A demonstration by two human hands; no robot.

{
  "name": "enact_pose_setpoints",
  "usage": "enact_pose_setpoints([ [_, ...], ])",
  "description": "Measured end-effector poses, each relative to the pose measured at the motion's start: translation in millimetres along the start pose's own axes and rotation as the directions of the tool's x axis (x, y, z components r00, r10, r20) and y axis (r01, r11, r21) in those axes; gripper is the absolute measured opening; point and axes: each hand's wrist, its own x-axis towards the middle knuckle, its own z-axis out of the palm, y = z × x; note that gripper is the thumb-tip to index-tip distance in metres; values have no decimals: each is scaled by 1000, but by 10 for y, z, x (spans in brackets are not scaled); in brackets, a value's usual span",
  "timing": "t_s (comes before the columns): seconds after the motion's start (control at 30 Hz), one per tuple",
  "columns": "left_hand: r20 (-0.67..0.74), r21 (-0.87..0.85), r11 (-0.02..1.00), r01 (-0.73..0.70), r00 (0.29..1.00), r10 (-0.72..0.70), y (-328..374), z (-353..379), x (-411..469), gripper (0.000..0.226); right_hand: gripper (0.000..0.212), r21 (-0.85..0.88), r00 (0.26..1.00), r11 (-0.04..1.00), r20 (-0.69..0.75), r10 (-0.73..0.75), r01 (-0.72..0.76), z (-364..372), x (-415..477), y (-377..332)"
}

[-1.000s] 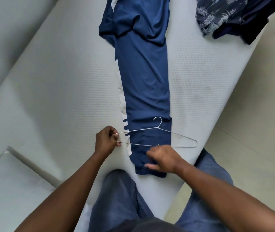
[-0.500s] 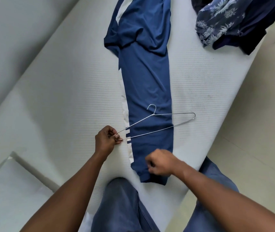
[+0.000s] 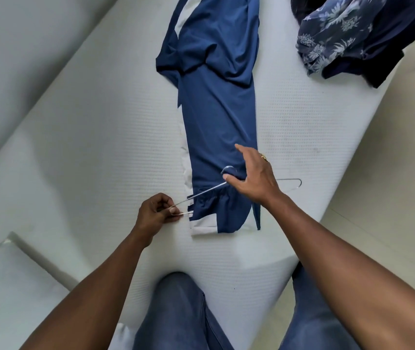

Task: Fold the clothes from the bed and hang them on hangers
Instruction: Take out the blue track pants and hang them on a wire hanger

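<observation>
The blue trousers (image 3: pixel 216 117) are lying lengthwise down the bed (image 3: pixel 100 147), cuff end nearest the person and passing through the wire hanger (image 3: pixel 211 189), bunching a little over its lower bar. The left hand (image 3: pixel 154 214) is pinching the hanger's left corner; the right hand (image 3: pixel 254 178) is hovering wide open over the hook, holding nothing. To my eye, the job now is drawing the legs further through, flat and even, with the wire held steady. More clothes (image 3: pixel 347 34) are waiting at the far corner.
</observation>
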Motion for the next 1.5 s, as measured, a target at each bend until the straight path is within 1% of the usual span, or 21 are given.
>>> enact_pose_setpoints([
  [0.03, 25, 3, 1000, -3, 1000, 3, 21, -20, -17, 9, 84, -21, 997, 1000, 72, 4, -3, -14, 28, -3],
  [0.07, 52, 8, 1000, -4, 999, 3, 34, -37, -38, 9, 81, -29, 991, 1000, 134, 4, 0, -33, 50, -4],
  [0.13, 97, 47, 999, 1, 995, -6, 73, -77, -72, 11, 53, -2, 976, 999, 212, -40, 41, -70, 51, -16],
  [0.2, 135, 160, 987, 6, 990, -28, 133, -126, -79, 13, 21, 40, 961, 991, 244, -132, 125, -80, -2, -22],
  [0.27, 146, 368, 930, -15, 988, -42, 279, -144, -60, 12, 13, 76, 944, 984, 279, -178, 163, -91, -86, -31],
  [0.33, 121, 592, 798, -109, 992, 45, 509, -66, 5, 8, 16, 67, 939, 980, 282, -197, 186, -95, -161, -14],
  [0.4, 140, 746, 623, -237, 970, 201, 761, 143, 104, 12, 17, 58, 939, 974, 259, -226, 218, -65, -207, 20],
  [0.47, 229, 807, 466, -362, 920, 319, 939, 436, 280, 6, 16, 54, 944, 972, 234, -233, 227, -41, -226, 28],
  [0.5, 289, 811, 415, -412, 899, 329, 1002, 587, 372, 7, 16, 29, 950, 971, 205, -236, 235, -26, -229, 25],
  [0.53, 348, 809, 385, -444, 890, 295, 1033, 718, 468, 13, 17, -2, 955, 969, 169, -244, 248, -20, -230, 15],
  [0.6, 440, 817, 335, -470, 883, 164, 1041, 915, 614, 24, 18, -38, 960, 967, 129, -247, 253, -31, -229, -12],
  [0.67, 480, 842, 245, -481, 875, 70, 1007, 1028, 691, 34, 24, 6, 965, 978, 160, -206, 208, -52, -231, -43],
  [0.73, 476, 861, 180, -476, 878, 48, 965, 1087, 720, 44, 30, 74, 970, 990, 204, -135, 122, -56, -225, -43],
  [0.8, 470, 874, 126, -469, 882, 21, 963, 1135, 729, 45, 24, 106, 971, 992, 219, -95, 73, -56, -221, -17],
  [0.9, 464, 886, 54, -461, 883, -76, 993, 1169, 743, 36, 9, 185, 964, 983, 263, -39, -11, -79, -222, 10],
  [1.0, 459, 888, 47, -458, 876, -145, 1068, 1182, 805, 27, 15, 239, 947, 968, 320, -2, -78, -128, -175, 24],
  [1.1, 474, 880, 137, -455, 862, -179, 1212, 1193, 925, 15, 16, 282, 931, 957, 362, -40, -69, -193, -105, -6],
  [1.17, 494, 865, 192, -464, 855, -161, 1350, 1198, 1040, 17, 15, 308, 922, 950, 379, -76, -48, -235, -49, -37],
  [1.27, 485, 854, 239, -461, 873, -48, 1616, 1199, 1276, 20, 15, 335, 917, 942, 381, -121, -15, -286, 46, -70],
  [1.37, 439, 861, 245, -446, 894, 87, 1915, 1226, 1582, 18, 15, 361, 930, 932, 335, -150, 20, -319, 166, -52],
  [1.5, 377, 867, 260, -425, 901, 214, 2280, 1262, 1971, 16, 24, 405, 948, 913, 275, -162, 38, -376, 389, -22],
])
